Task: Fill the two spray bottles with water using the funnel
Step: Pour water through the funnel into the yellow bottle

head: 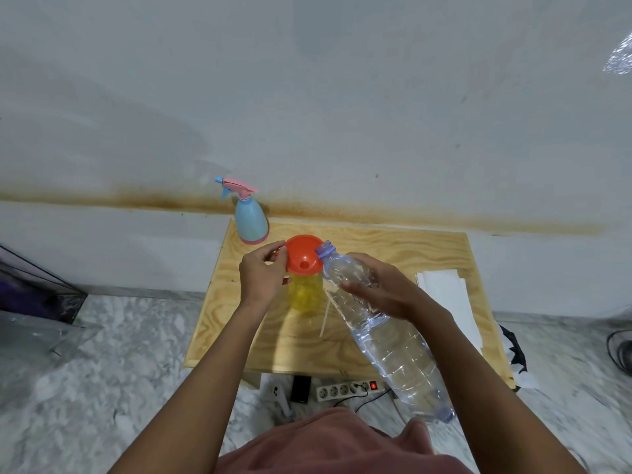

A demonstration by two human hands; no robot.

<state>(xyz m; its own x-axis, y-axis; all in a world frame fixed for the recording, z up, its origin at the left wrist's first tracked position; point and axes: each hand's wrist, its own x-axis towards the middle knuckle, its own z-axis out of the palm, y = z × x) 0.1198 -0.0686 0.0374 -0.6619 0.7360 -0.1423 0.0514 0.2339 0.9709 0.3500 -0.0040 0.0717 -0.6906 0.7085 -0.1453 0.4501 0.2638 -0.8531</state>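
An orange funnel (pixel 303 257) sits in the neck of a yellow spray bottle (pixel 305 295) standing on the wooden table (pixel 393 248). My left hand (pixel 263 275) pinches the funnel's left rim. My right hand (pixel 379 289) grips the upper part of a large clear water bottle (pixel 393 343), uncapped and tilted, its blue-ringed mouth (pixel 326 249) touching the funnel's right rim. A blue spray bottle (pixel 251 218) with a pink and blue trigger head stands at the table's back left corner. A thin tube (pixel 325 318) lies on the table beside the yellow bottle.
White paper sheets (pixel 444 289) lie on the table's right side. On the marble floor under the table's front edge are a power strip (pixel 345 390) with a lit red switch, a black device (pixel 301 388) and cables. A dark glass box (pixel 37 292) stands at left.
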